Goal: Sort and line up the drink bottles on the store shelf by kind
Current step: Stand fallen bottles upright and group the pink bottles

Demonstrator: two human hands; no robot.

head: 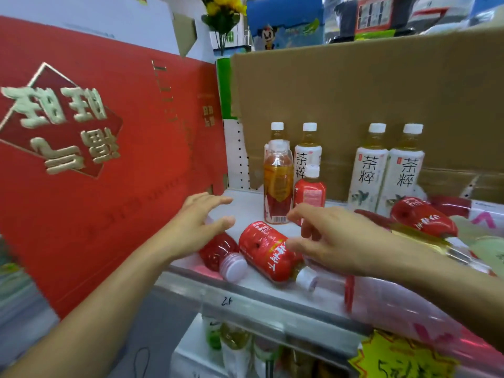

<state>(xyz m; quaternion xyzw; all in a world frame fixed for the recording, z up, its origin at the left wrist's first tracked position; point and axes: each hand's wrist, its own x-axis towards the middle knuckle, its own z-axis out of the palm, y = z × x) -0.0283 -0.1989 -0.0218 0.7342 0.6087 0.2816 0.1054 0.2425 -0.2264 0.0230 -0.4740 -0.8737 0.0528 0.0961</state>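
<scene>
Both hands reach over the drink bottles on the shelf (246, 207).
The left hand (200, 222) is wide, with straight fingers, over a red bottle (218, 248) lying at the front edge. The right hand (330, 237) is loose and holds nothing, above a lying red-label bottle (266, 251). Behind stand an amber bottle (278, 186) and white tea bottles (368, 175).

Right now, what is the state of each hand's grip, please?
Left hand: open, fingers spread over a lying red bottle.
Right hand: open, fingers loosely curled, holding nothing.
</scene>
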